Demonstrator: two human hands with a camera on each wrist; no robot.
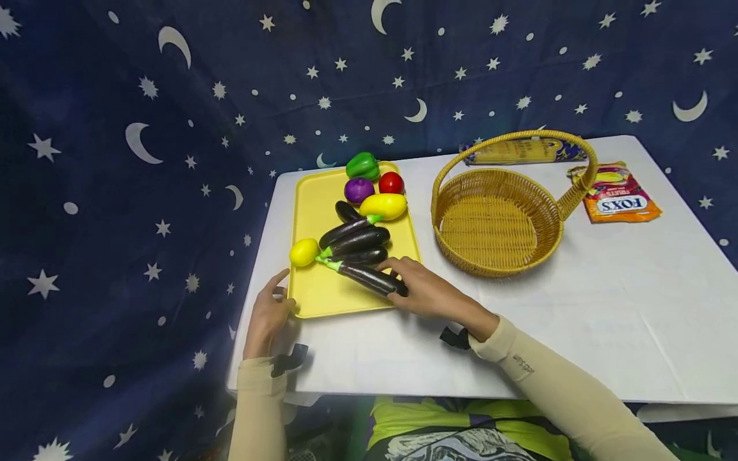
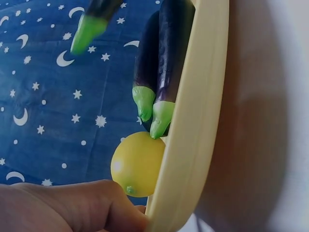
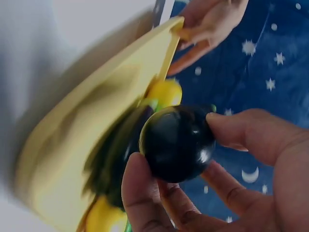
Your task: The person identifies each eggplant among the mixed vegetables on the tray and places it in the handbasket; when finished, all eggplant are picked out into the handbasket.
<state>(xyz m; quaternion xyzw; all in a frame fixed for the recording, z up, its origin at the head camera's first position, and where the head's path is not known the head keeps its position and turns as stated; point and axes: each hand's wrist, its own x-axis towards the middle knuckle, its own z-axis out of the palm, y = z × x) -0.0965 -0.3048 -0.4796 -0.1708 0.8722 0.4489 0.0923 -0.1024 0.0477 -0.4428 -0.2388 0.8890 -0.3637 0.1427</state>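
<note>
My right hand [image 1: 423, 288] grips the blunt end of an eggplant [image 1: 371, 278], its green stem pointing left. In the right wrist view the held eggplant [image 3: 176, 145] is seen end-on, with thumb and fingers around it. The left wrist view shows its green tip [image 2: 89, 34] raised apart from the other eggplants [image 2: 169, 58]. Beneath is a yellow tray [image 1: 323, 301], where several more eggplants [image 1: 360, 240] lie side by side. My left hand [image 1: 270, 317] holds the tray at its near left corner, close to a lemon [image 1: 303, 252].
At the tray's far end are a green bell pepper [image 1: 362, 166], a purple onion [image 1: 359, 190], a red tomato [image 1: 391, 183] and a long yellow fruit [image 1: 383, 206]. A wicker basket [image 1: 498, 259] stands to the right. Behind it lie a long packet [image 1: 519, 152] and a FOX'S bag [image 1: 619, 195].
</note>
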